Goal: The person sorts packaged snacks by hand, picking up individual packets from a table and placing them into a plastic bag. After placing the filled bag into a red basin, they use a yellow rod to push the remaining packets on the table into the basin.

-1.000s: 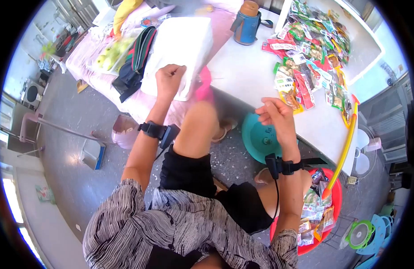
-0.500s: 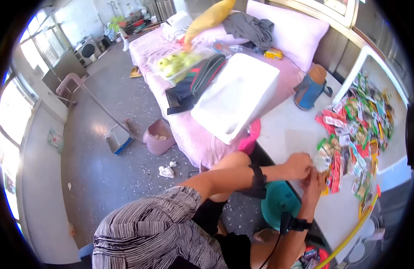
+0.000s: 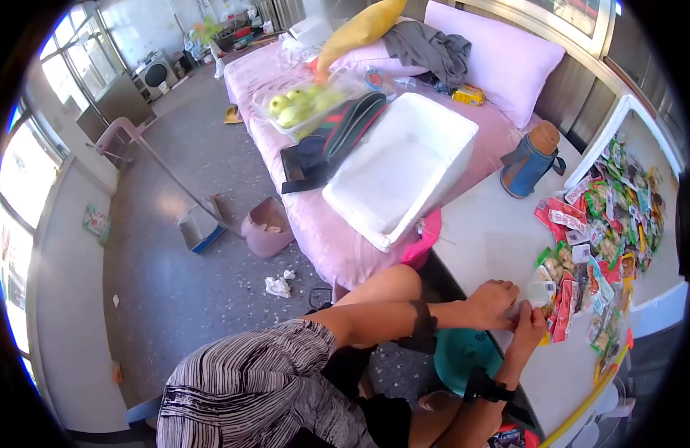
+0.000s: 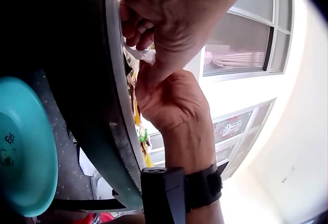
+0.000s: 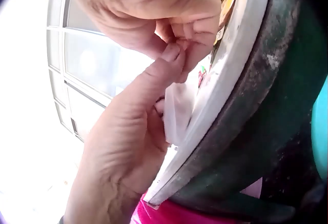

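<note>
Over the table's front edge my two hands meet fingertip to fingertip. The left hand [image 3: 494, 305] pinches a thin translucent plastic bag [image 5: 179, 112], which hangs beneath its thumb in the right wrist view. My right hand [image 3: 528, 328] pinches the bag's edge right against the left fingertips; in the left wrist view a crumpled white bit of the bag shows between the hands. Just beyond them lies a heap of small snack packets [image 3: 566, 306], red, green and yellow, spilling from a tipped white foam box [image 3: 662, 280]. The fingers partly hide the bag.
A blue flask [image 3: 525, 173] stands at the table's [image 3: 475, 239] back. On the pink-covered bed are a white foam box [image 3: 389, 175], a dark bag [image 3: 337, 142] and green fruit in a clear tray. A teal basin [image 3: 453, 362] sits below; a yellow tube [image 3: 584, 407] lies along the right edge.
My hands, apart a second ago, have come together over the table with the plastic bag between them. The head view has swung left. Since half a second ago the hands have shifted slightly.
</note>
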Action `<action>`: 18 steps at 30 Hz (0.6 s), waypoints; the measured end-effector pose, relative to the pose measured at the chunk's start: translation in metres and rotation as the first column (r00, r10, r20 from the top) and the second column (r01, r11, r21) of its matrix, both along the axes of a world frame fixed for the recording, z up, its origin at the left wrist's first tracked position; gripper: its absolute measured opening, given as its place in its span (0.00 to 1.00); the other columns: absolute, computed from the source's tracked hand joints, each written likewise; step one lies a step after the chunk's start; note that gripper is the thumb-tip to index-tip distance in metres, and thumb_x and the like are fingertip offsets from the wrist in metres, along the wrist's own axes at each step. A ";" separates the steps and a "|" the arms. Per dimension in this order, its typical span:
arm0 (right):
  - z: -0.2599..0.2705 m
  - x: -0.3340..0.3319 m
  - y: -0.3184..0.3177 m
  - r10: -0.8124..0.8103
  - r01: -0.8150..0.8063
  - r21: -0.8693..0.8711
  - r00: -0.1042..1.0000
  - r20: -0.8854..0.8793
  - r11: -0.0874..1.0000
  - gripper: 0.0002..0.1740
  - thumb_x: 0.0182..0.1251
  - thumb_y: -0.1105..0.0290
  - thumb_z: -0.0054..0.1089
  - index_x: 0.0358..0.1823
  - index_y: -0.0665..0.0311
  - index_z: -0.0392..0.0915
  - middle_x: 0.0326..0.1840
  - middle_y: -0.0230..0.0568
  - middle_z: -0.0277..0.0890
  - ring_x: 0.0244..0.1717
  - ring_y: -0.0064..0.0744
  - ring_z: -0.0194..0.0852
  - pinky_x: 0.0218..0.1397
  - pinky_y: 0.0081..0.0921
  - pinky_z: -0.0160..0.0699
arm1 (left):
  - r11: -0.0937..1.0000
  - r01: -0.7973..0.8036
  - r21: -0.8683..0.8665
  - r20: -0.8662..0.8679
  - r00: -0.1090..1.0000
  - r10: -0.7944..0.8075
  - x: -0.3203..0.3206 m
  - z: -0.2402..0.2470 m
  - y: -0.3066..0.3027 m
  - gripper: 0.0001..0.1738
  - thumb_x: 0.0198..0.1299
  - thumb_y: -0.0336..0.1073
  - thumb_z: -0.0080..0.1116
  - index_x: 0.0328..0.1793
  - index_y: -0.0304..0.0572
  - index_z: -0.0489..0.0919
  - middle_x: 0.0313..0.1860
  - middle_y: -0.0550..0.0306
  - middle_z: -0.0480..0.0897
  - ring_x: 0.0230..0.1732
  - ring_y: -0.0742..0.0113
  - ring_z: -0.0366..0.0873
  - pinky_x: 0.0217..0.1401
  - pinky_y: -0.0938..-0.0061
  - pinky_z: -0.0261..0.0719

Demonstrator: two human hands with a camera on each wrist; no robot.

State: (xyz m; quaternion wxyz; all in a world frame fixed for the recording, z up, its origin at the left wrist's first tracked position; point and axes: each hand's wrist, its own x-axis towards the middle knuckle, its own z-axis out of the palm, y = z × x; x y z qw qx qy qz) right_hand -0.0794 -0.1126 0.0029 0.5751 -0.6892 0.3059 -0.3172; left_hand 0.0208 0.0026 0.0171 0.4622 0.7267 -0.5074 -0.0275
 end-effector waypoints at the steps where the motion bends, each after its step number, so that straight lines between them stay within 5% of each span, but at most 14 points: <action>1: 0.002 0.002 0.001 -0.031 0.031 -0.012 0.999 -0.015 0.999 0.15 0.66 0.65 0.60 0.23 0.64 0.73 0.19 0.28 0.71 0.18 0.14 0.65 0.17 0.15 0.62 | 1.000 0.004 0.004 -0.002 1.000 -0.004 0.000 -0.001 -0.001 0.26 0.39 0.47 0.72 0.35 0.35 0.73 0.31 0.47 0.76 0.35 0.46 0.76 0.40 0.58 0.74; 6: 0.011 0.012 0.009 -0.130 0.121 -0.114 0.989 -0.071 0.986 0.18 0.65 0.64 0.63 0.21 0.65 0.71 0.16 0.29 0.71 0.15 0.14 0.63 0.16 0.16 0.62 | 0.998 0.059 -0.014 -0.094 0.994 -0.060 0.006 0.000 0.001 0.22 0.41 0.45 0.71 0.31 0.36 0.73 0.28 0.48 0.76 0.31 0.46 0.76 0.35 0.59 0.73; 10: 0.021 0.012 0.010 -0.113 0.111 -0.027 0.989 -0.098 0.993 0.18 0.64 0.63 0.65 0.20 0.64 0.71 0.14 0.31 0.71 0.12 0.15 0.62 0.14 0.16 0.61 | 0.983 0.180 -0.040 -0.258 0.948 -0.184 0.019 -0.003 0.002 0.17 0.44 0.38 0.70 0.29 0.36 0.74 0.24 0.50 0.77 0.26 0.56 0.76 0.30 0.66 0.72; 15: 0.036 0.008 0.015 -0.102 0.116 0.111 0.987 -0.122 0.987 0.18 0.62 0.63 0.66 0.20 0.65 0.73 0.13 0.33 0.72 0.10 0.17 0.62 0.12 0.16 0.60 | 0.946 0.244 -0.214 -0.545 0.773 -0.323 0.034 -0.006 -0.001 0.10 0.51 0.31 0.66 0.28 0.36 0.75 0.22 0.58 0.77 0.27 0.74 0.74 0.29 0.77 0.70; 18: 0.032 0.005 0.012 -0.058 0.075 0.160 0.992 -0.109 0.984 0.17 0.62 0.63 0.67 0.20 0.64 0.73 0.13 0.34 0.72 0.10 0.17 0.62 0.11 0.15 0.59 | 0.911 0.148 -0.384 -0.648 0.660 -0.380 0.037 -0.016 -0.008 0.09 0.54 0.29 0.64 0.28 0.36 0.74 0.21 0.62 0.76 0.27 0.79 0.71 0.28 0.79 0.68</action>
